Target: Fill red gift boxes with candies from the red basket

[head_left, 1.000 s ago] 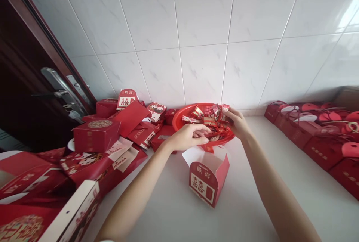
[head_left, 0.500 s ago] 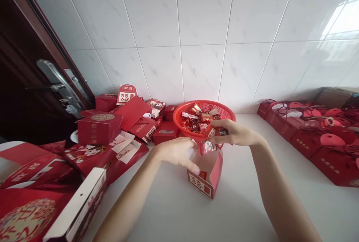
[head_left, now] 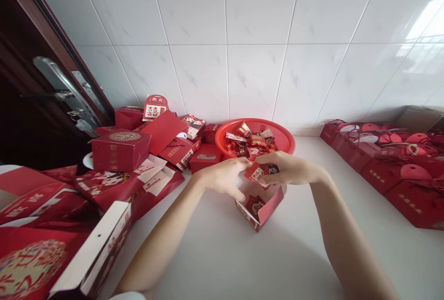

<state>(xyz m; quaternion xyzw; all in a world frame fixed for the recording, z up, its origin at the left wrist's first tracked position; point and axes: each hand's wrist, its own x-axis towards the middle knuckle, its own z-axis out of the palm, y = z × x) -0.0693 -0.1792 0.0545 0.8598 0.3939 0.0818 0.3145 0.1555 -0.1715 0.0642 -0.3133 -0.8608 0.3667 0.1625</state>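
Note:
A small red gift box (head_left: 272,207) with a pale inside stands open-topped on the white counter, a red packet (head_left: 255,203) lying within. My left hand (head_left: 224,177) curls around the box's left side, thumb by the near rim and fingers toward the back. Over the opening, my right hand (head_left: 291,168) grips a red-wrapped candy (head_left: 257,173) and a darker wrapped piece (head_left: 273,168). Just behind both hands sits a red plastic basket (head_left: 288,139) with several wrapped candies (head_left: 258,140) inside. Its front edge is partly hidden by my right hand.
Red cartons (head_left: 121,149) and flattened packaging pile up on the left, beside a dark door with a metal handle (head_left: 65,87). On the right stand rows of red gift boxes (head_left: 391,189) with cord handles. A tiled wall (head_left: 256,82) closes off the back.
The gift box has turned and shifted slightly right and back. A red packet now shows clearly inside it. My right hand stays over the opening, still holding candies; my left hand has moved slightly.

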